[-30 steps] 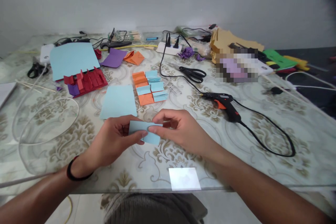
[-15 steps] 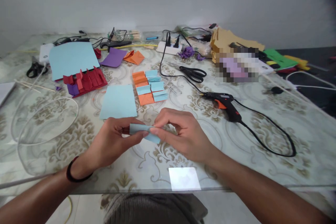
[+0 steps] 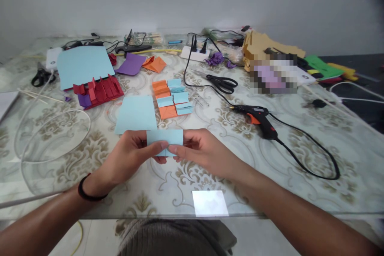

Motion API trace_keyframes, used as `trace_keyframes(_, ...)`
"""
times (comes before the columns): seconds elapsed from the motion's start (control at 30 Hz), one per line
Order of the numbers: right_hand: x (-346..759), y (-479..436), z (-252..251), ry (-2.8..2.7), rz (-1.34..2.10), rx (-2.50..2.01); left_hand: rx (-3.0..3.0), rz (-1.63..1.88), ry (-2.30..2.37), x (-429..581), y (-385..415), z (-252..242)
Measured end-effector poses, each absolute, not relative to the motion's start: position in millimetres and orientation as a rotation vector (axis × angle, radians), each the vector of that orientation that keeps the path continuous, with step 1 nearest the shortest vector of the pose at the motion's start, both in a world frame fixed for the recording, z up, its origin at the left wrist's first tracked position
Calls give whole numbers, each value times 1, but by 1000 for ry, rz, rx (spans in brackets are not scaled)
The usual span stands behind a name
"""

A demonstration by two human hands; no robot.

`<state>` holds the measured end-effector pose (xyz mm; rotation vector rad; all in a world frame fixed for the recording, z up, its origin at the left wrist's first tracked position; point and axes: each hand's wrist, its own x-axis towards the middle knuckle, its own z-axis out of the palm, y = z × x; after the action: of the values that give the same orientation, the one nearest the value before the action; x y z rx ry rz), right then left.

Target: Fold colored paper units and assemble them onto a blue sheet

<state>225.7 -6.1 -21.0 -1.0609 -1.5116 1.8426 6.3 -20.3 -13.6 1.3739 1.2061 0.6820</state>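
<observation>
A small light blue piece of paper [image 3: 165,137] is held up between both hands above the near part of the table. My left hand [image 3: 132,154] grips its left side, thumb pressed on the front. My right hand [image 3: 201,150] grips its right side, thumb close to the left one; the fingers of both are behind the paper. Just beyond lies a light blue sheet [image 3: 136,114]. Folded orange and light blue paper pieces [image 3: 172,100] stand in two columns right of that sheet.
A hot glue gun [image 3: 258,118] with its cord lies at right, near black scissors [image 3: 222,83]. Folded red paper pieces [image 3: 100,90], a larger blue sheet [image 3: 85,66] and a purple sheet [image 3: 131,65] are at left. A power strip [image 3: 195,53] sits behind.
The blue paper has turned from a slanted, partly edge-on pose to facing me squarely. My right hand has shifted from pinching its top edge to holding its right side.
</observation>
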Motion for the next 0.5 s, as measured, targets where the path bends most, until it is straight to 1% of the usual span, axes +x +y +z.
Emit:
trace_keyframes(0.23, 226, -5, -20, -1538, 1801, -1118, 1366, 700, 1210, 7, -21, -15)
trace_keyframes(0.5, 228, -7, -19, -1724, 1790, -1105, 1356, 733, 1177, 8, -21, -12)
